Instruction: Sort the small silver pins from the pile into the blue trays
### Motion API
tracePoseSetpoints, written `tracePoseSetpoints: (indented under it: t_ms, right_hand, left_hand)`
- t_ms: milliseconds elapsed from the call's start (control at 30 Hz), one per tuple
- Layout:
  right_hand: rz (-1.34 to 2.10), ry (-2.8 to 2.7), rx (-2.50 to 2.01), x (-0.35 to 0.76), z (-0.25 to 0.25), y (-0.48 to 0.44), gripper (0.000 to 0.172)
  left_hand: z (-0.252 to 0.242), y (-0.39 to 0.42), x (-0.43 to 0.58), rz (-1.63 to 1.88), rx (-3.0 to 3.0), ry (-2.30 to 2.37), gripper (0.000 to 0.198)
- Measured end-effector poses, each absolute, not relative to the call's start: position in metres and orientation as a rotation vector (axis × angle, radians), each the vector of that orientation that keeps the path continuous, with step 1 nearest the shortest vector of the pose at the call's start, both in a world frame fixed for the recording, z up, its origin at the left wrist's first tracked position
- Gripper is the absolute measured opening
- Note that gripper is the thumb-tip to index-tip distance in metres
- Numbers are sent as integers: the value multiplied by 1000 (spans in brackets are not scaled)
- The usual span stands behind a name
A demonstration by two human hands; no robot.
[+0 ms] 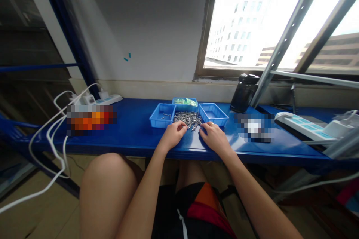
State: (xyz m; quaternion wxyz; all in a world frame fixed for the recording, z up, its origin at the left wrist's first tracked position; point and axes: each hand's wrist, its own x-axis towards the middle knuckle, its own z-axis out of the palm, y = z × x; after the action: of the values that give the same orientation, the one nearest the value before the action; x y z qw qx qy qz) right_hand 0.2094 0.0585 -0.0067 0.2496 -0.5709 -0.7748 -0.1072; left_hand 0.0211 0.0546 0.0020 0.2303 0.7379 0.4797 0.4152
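A heap of small shiny metal screws [188, 118] lies on the blue table between two blue trays. My left hand [174, 134] rests at the near left edge of the heap, fingers curled and thumb drawn in towards them; whatever they pinch is too small to make out. At the near right edge, my right hand [215, 136] lies low over the tabletop with its thumb and fingers apart, fingertips close to the outermost screws. The left blue tray [162, 123] holds a few screws. On the right stands another blue tray [220, 121], with nothing visible inside.
Behind the heap, a third blue tray [173, 106] holds green-tinted plastic packaging [185, 102]. A black bottle [244, 93] stands by the window. Power strips [305, 126] with white cables sit at both sides of the blue table [134, 130]. Two blurred items lie left and right.
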Motion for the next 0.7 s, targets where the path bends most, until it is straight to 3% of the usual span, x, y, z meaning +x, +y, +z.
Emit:
tracePoseSetpoints:
  t_ms: [200, 700]
  right_hand:
    - [-354, -2146, -1557, 211, -7, 57, 24]
    - [-33, -2043, -1415, 216, -7, 61, 21]
  left_hand:
    - [1, 55, 21, 1154, 2028, 1310, 27]
    - [3, 54, 22, 1129, 2039, 1345, 28]
